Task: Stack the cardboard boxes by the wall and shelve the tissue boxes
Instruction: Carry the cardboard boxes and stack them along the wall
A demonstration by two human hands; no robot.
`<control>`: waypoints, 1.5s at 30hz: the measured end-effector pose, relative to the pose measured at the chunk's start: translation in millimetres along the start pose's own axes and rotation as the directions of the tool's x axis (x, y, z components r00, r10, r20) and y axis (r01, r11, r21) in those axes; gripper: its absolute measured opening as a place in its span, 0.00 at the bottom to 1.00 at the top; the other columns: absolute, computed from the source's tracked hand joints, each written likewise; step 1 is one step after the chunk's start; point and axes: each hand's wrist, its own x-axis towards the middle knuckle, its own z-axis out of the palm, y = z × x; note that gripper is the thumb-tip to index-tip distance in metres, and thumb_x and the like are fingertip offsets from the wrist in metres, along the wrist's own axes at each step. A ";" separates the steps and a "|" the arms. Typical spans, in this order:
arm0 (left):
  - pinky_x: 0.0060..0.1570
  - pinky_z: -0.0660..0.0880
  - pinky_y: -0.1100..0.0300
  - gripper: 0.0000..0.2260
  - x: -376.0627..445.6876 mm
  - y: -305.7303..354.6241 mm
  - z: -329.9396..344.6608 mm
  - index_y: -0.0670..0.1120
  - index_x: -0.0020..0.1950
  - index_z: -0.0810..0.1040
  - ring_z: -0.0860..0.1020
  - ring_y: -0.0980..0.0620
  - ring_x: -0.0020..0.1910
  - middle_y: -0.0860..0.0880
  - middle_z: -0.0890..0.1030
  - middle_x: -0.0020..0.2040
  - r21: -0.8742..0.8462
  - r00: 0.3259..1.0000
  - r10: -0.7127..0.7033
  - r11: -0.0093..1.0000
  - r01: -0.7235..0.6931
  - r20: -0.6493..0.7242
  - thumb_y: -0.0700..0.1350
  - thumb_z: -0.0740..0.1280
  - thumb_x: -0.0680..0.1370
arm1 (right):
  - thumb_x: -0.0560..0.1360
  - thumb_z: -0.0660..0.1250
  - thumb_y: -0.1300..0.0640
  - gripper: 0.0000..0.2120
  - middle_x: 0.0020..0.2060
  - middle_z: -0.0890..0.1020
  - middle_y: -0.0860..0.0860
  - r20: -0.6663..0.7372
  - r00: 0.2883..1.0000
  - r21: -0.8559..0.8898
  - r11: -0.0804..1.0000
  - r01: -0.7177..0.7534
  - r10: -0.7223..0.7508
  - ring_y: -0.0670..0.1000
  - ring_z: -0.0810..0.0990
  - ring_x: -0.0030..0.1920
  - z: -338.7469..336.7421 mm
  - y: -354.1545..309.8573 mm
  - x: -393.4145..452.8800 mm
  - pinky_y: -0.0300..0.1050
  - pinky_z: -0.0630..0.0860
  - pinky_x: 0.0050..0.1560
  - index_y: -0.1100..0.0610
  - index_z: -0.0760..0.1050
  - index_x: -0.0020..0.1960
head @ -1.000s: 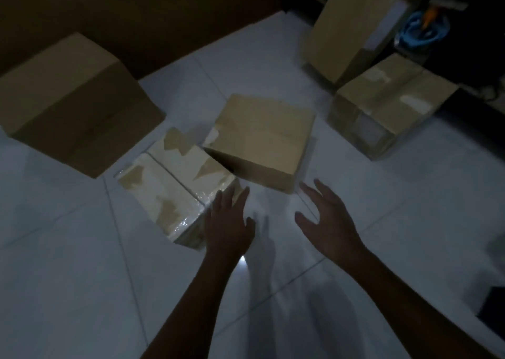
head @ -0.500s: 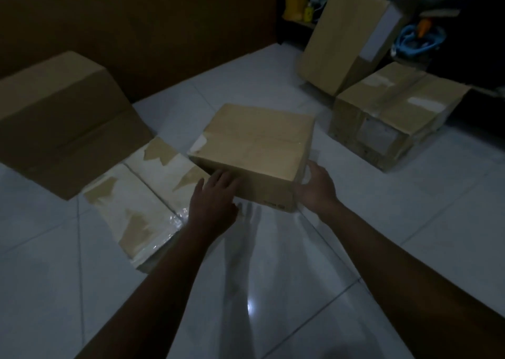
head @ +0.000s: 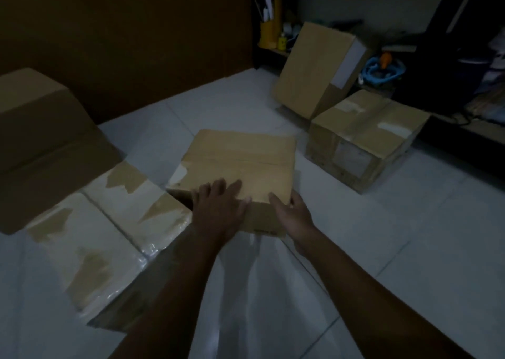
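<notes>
Moved: both hands now grip the small cardboard box (head: 240, 167), mid-floor.
Left hand (head: 218, 211): fingers spread on top.
Right hand (head: 293, 216): fingers curled round its near right corner.

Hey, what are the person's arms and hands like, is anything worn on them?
Both forearms are bare as far as the dim head view shows. No sleeves, gloves, watch, rings or bracelets are visible on the left hand or the right hand.

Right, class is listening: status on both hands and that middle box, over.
Left hand flat on middle cardboard box, right hand gripping its near right corner. Box on floor, not lifted. White wrapped package close on its left.
</notes>
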 end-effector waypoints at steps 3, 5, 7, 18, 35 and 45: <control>0.58 0.73 0.45 0.26 -2.1 24.0 0.0 0.60 0.73 0.68 0.73 0.42 0.61 0.49 0.76 0.64 0.096 0.976 0.213 0.973 -0.208 -0.041 0.67 0.47 0.80 | 0.75 0.71 0.44 0.34 0.70 0.74 0.55 -0.202 0.979 -0.104 0.995 0.005 -0.026 0.59 0.74 0.67 -22.7 1.8 7.0 0.57 0.73 0.67 0.53 0.64 0.76; 0.52 0.75 0.49 0.24 0.3 32.7 -8.2 0.60 0.70 0.73 0.73 0.44 0.57 0.49 0.78 0.61 0.035 0.952 0.294 0.956 -0.292 -0.083 0.65 0.49 0.80 | 0.76 0.72 0.47 0.30 0.68 0.76 0.56 -0.249 0.967 -0.106 0.994 0.017 -0.043 0.60 0.75 0.66 -46.3 5.8 13.7 0.57 0.74 0.66 0.53 0.67 0.74; 0.54 0.74 0.49 0.23 6.4 28.7 -12.5 0.60 0.72 0.72 0.73 0.42 0.59 0.48 0.77 0.64 -0.086 0.964 0.246 0.963 -0.254 -0.097 0.62 0.52 0.80 | 0.76 0.72 0.49 0.27 0.67 0.77 0.55 -0.231 0.972 -0.105 0.994 0.013 -0.037 0.59 0.76 0.65 -69.8 8.9 20.8 0.57 0.75 0.65 0.53 0.70 0.72; 0.69 0.69 0.47 0.45 -2.8 28.3 -19.2 0.48 0.81 0.54 0.68 0.37 0.72 0.40 0.62 0.76 -0.559 0.897 -0.371 0.703 0.440 0.240 0.63 0.73 0.73 | 0.80 0.67 0.48 0.23 0.65 0.75 0.58 -0.156 0.987 -0.068 0.996 -0.055 0.044 0.60 0.75 0.63 -108.6 19.4 16.8 0.54 0.74 0.62 0.58 0.67 0.70; 0.50 0.79 0.50 0.16 -38.1 36.5 -115.1 0.47 0.62 0.79 0.82 0.42 0.53 0.44 0.83 0.53 -0.899 0.913 -0.108 0.165 0.406 0.392 0.55 0.68 0.79 | 0.66 0.81 0.46 0.29 0.58 0.82 0.52 -0.399 0.906 -0.045 0.990 0.137 -0.144 0.53 0.80 0.56 -182.9 -60.3 -47.4 0.47 0.78 0.57 0.57 0.80 0.62; 0.57 0.75 0.35 0.37 -47.9 52.3 -89.4 0.46 0.76 0.68 0.76 0.37 0.64 0.42 0.76 0.69 -0.739 0.802 -0.355 0.327 0.588 0.481 0.69 0.66 0.76 | 0.75 0.74 0.52 0.26 0.61 0.81 0.50 -0.300 0.938 -0.084 0.984 0.154 -0.173 0.53 0.80 0.58 -177.3 -41.9 -45.6 0.51 0.78 0.62 0.54 0.74 0.71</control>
